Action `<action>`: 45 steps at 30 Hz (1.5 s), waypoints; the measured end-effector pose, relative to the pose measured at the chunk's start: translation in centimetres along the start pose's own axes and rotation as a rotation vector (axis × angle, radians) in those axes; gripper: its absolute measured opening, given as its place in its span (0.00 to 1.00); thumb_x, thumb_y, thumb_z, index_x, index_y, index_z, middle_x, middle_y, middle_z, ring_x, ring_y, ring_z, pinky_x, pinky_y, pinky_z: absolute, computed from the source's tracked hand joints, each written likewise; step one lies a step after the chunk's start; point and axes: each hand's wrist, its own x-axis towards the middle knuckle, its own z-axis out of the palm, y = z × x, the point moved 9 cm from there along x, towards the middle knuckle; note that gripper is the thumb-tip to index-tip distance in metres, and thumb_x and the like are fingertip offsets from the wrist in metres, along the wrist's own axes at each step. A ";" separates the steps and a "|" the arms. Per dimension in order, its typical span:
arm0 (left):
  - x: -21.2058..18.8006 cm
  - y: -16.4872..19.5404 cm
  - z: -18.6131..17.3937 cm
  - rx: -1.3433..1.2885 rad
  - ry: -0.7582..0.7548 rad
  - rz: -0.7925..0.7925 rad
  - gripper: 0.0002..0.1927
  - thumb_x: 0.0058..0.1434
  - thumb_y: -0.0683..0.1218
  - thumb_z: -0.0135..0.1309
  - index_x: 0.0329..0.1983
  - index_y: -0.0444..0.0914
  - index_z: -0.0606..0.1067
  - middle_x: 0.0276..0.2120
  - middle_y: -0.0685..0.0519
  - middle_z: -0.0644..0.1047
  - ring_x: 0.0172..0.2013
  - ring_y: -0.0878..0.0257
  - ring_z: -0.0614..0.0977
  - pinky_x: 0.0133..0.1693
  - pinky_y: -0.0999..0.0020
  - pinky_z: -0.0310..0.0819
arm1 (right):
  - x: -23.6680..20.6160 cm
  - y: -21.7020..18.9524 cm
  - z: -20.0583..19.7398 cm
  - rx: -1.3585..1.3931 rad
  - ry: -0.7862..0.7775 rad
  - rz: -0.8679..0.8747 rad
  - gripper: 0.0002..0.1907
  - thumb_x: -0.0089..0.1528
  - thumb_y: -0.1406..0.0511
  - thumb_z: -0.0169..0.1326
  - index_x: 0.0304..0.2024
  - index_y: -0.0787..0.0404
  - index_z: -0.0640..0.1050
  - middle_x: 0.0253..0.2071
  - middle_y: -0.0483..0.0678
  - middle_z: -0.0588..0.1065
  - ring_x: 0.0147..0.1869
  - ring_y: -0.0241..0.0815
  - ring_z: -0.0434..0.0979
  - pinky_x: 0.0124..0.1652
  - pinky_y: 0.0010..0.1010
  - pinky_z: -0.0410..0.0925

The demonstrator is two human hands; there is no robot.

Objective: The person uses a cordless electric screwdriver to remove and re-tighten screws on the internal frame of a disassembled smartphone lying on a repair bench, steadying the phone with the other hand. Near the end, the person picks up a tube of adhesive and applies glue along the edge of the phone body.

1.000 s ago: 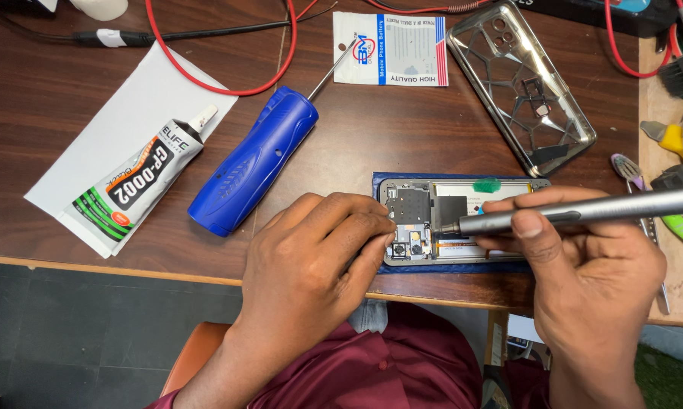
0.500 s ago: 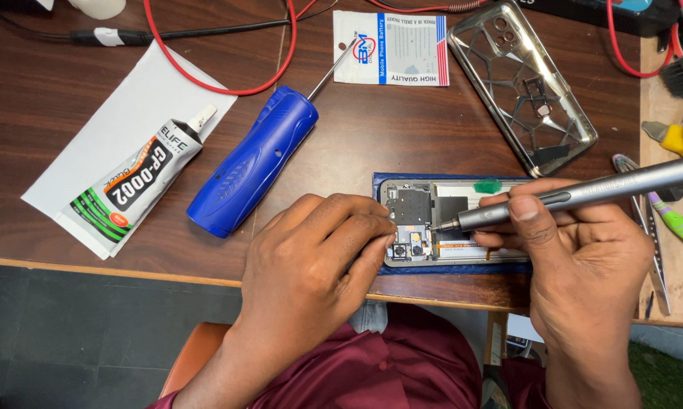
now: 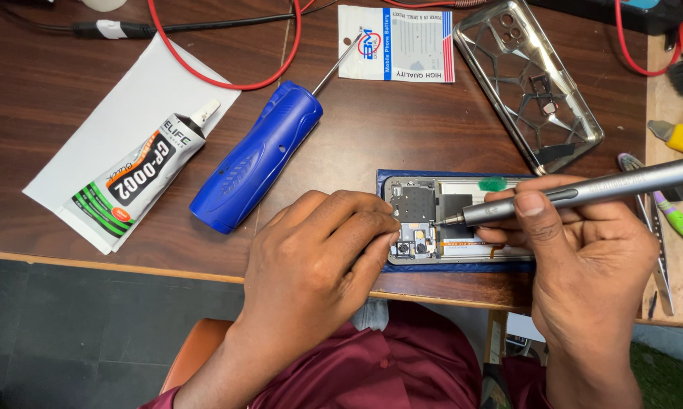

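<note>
An opened phone [image 3: 440, 220] with its back off lies on a blue mat [image 3: 462, 266] near the table's front edge. My left hand [image 3: 318, 257] rests on the phone's left end, fingertips pressing by the camera corner. My right hand [image 3: 584, 257] grips a grey pen-shaped electric screwdriver [image 3: 584, 189]. Its tip touches the phone's board just right of the camera area. A small green piece [image 3: 493, 183] sits at the phone's upper edge.
A blue-handled screwdriver [image 3: 258, 155] lies left of the phone. A glue tube [image 3: 140, 182] rests on white paper [image 3: 121, 106]. A clear phone case [image 3: 527, 79] and a small packet [image 3: 398, 42] lie behind. Red cable [image 3: 228, 76], tweezers [image 3: 652, 235] and tools at right.
The grey screwdriver's rear end has tilted upward and the right hand shifted slightly. The left hand stays on the phone.
</note>
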 end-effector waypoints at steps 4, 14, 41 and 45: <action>0.0 -0.1 0.0 0.002 -0.002 -0.003 0.04 0.61 0.42 0.63 0.38 0.40 0.80 0.41 0.57 0.81 0.40 0.60 0.81 0.40 0.64 0.76 | 0.0 0.0 0.0 -0.015 0.002 0.004 0.08 0.72 0.71 0.55 0.50 0.72 0.76 0.40 0.58 0.79 0.41 0.43 0.84 0.42 0.31 0.82; 0.0 -0.1 -0.1 0.000 -0.004 -0.001 0.04 0.61 0.42 0.63 0.38 0.40 0.80 0.41 0.57 0.81 0.40 0.60 0.81 0.41 0.64 0.76 | 0.0 0.0 0.0 -0.021 -0.008 -0.004 0.08 0.72 0.71 0.55 0.50 0.72 0.76 0.39 0.58 0.79 0.40 0.43 0.84 0.41 0.31 0.81; -0.1 -0.1 0.0 0.003 0.002 0.004 0.04 0.61 0.42 0.63 0.39 0.40 0.80 0.41 0.57 0.81 0.40 0.60 0.82 0.41 0.64 0.76 | 0.1 0.3 -0.1 0.006 -0.019 -0.025 0.08 0.72 0.71 0.56 0.50 0.72 0.76 0.40 0.58 0.80 0.42 0.43 0.85 0.43 0.32 0.82; 0.0 -0.1 0.0 0.003 -0.003 0.001 0.04 0.61 0.42 0.63 0.39 0.40 0.80 0.41 0.57 0.81 0.40 0.60 0.81 0.41 0.64 0.76 | 0.1 0.4 -0.1 0.017 -0.016 -0.026 0.08 0.72 0.71 0.56 0.50 0.72 0.76 0.40 0.58 0.79 0.42 0.44 0.85 0.44 0.32 0.82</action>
